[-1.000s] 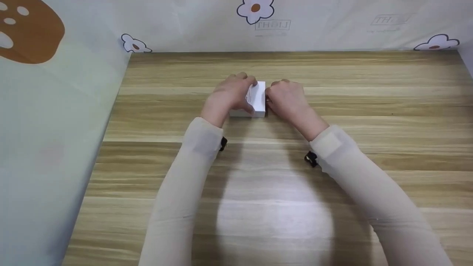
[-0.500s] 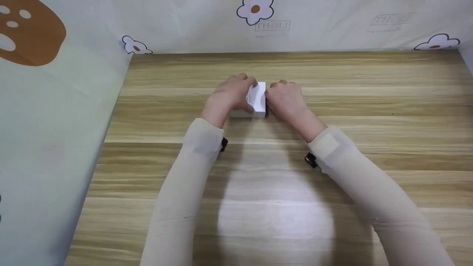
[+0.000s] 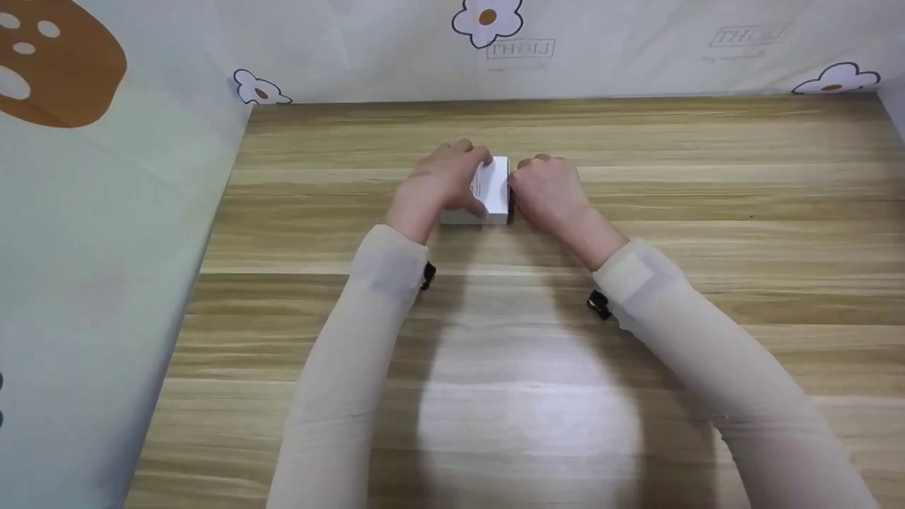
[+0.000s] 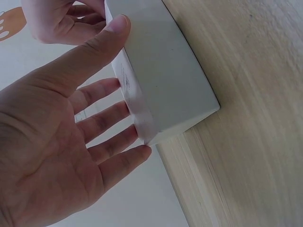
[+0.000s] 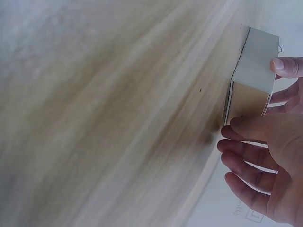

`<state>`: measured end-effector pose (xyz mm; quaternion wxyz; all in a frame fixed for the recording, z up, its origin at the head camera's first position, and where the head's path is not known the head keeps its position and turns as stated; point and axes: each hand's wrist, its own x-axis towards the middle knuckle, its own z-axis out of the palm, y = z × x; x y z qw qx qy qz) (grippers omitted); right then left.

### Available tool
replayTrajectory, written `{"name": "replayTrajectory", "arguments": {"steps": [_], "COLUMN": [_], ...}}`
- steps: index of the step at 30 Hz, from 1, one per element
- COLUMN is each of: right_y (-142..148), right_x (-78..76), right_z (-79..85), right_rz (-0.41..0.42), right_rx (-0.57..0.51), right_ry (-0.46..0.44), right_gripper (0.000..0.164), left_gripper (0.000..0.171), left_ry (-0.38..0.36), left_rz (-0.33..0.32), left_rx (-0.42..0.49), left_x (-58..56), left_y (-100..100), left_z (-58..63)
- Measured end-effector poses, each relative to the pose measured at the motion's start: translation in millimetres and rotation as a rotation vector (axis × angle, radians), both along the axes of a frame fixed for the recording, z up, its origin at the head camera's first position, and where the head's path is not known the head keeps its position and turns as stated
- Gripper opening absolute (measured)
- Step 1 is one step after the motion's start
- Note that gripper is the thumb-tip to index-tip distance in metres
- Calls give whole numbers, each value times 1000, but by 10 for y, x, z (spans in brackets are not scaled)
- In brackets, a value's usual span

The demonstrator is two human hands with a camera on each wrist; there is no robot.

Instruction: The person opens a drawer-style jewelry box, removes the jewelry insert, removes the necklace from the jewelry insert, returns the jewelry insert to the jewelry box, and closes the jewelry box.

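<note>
A small white box [image 3: 498, 187] lies on the wooden table, with fine dark print on its top. My left hand [image 3: 442, 180] grips it from above, covering its left part. In the left wrist view the thumb [image 4: 118, 23] lies on the near side, while the fingertips meet the printed face. At the right end, my right hand [image 3: 551, 191] has its fingers curled. The right wrist view shows that end as a tan cardboard face [image 5: 248, 97]. There the right thumb [image 5: 253, 126] and forefinger pinch close together at the edge of this end.
The wood-grain table [image 3: 707, 212] spreads around both forearms. A pale sheet with printed flowers [image 3: 488, 18] stands along the back edge, and another with a brown shape [image 3: 63, 71] covers the left side. Each cuff carries a small black device [image 3: 599, 304].
Both hands stay at the box in nearly the same pose. Only a very slight shift of the right forearm shows; the box stays where it was.
</note>
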<state>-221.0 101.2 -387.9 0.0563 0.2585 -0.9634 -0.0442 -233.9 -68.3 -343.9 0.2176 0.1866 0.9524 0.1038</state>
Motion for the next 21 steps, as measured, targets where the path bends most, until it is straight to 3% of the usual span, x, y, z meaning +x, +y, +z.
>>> {"name": "replayTrajectory", "arguments": {"steps": [10,21], "right_y": [31,52], "right_x": [3,-13], "right_z": [-26,12], "right_rz": [37,34], "right_rx": [-38,18], "right_ry": [36,-39], "right_gripper": [16,13], "left_gripper": [80,80], "left_ry": [-3,3], "left_rz": [2,4], "left_rx": [16,16], "left_x": [6,-5], "left_y": [-8,-7], "left_z": [3,-16]}}
